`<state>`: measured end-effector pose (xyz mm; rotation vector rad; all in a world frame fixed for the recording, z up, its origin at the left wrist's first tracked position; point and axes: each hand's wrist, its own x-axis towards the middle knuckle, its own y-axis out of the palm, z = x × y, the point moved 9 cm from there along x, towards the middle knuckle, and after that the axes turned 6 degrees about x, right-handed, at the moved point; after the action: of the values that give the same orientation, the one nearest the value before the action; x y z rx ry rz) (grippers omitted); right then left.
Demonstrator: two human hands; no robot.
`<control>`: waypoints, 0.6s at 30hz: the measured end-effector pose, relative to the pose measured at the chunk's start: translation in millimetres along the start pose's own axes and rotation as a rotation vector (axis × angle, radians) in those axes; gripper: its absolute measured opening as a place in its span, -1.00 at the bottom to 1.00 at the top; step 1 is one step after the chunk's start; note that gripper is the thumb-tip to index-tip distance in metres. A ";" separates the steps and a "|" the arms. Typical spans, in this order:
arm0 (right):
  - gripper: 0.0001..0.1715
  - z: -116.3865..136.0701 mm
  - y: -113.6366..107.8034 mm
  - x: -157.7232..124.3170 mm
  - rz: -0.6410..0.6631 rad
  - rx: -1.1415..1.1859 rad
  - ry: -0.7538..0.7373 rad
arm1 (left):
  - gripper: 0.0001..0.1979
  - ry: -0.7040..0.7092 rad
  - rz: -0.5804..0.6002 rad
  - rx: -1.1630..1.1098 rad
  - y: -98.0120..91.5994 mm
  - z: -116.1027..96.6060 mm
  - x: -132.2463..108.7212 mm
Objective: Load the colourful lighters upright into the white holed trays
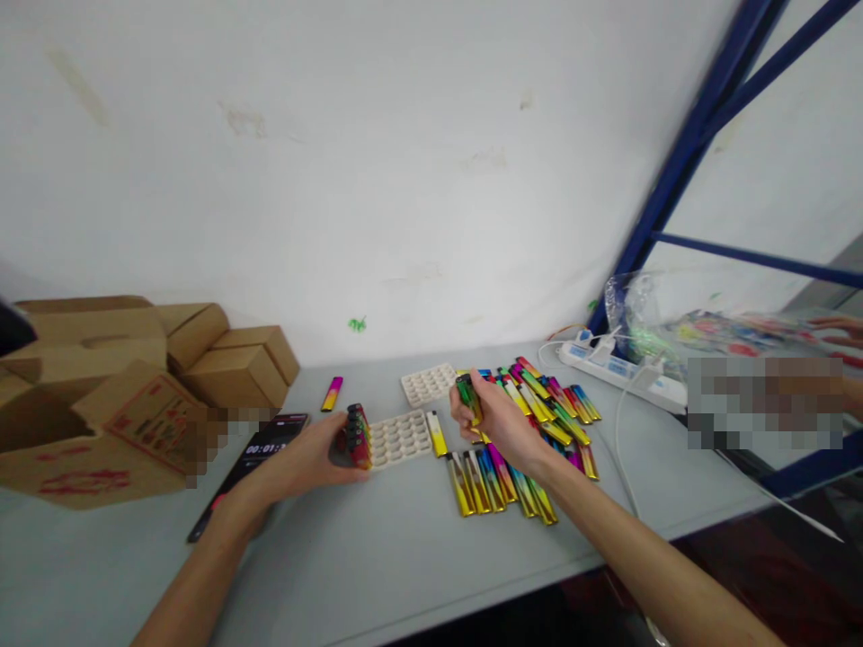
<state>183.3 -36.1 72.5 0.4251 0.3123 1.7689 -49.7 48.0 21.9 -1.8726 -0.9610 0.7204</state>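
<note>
A pale moulded tray (403, 440) with rows of holes lies on the table in front of me. Along its left end stands a row of red lighters (360, 438) with dark tops. My left hand (306, 463) curls around that row, thumb at the near end and fingers at the far end. To the right, my right hand (502, 418) is closed around green and yellow lighters (469, 400), held above the table; how many is unclear. Beside the tray lies a single white and yellow lighter (437, 434). More metallic-coloured lighters (499, 481) are spread under and past my right hand.
A second pale tray (429, 385) lies behind. One pink and yellow lighter (332, 394) lies alone. Left are a phone (246, 463) showing a timer and cardboard boxes (235, 373). Right are a power strip (624, 373), cables, a blue metal frame (664, 193) and another person's hand (842, 332).
</note>
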 end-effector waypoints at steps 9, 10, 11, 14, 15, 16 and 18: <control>-0.54 11.4 5.3 -6.9 -0.040 -0.180 -0.119 | -0.44 -0.002 0.021 0.033 0.3 -2.4 -0.5; -0.55 12.1 5.3 -7.7 -0.058 -0.250 -0.128 | -0.45 0.006 0.012 0.022 -0.3 -2.9 -0.7; -0.54 13.4 5.2 -8.3 -0.079 -0.344 -0.142 | -0.46 0.015 0.001 0.010 -1.1 -3.3 -0.9; -0.48 22.8 6.1 -10.4 -0.163 -0.699 -0.236 | -0.48 0.023 -0.021 -0.014 -2.1 -2.4 -1.1; -0.47 26.0 7.0 -11.0 -0.189 -0.794 -0.274 | -0.48 0.020 -0.021 -0.018 -1.6 -1.3 -0.9; -0.47 28.0 7.8 -11.2 -0.207 -0.859 -0.305 | -0.47 0.017 -0.017 -0.022 -0.7 0.2 -0.6; -0.52 28.9 7.6 -10.4 -0.234 -0.914 -0.340 | -0.46 0.026 -0.008 -0.055 1.6 2.2 0.2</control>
<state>191.5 -48.4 100.4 0.0134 -0.6505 1.3972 -50.8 48.6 19.5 -1.9197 -0.9800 0.6690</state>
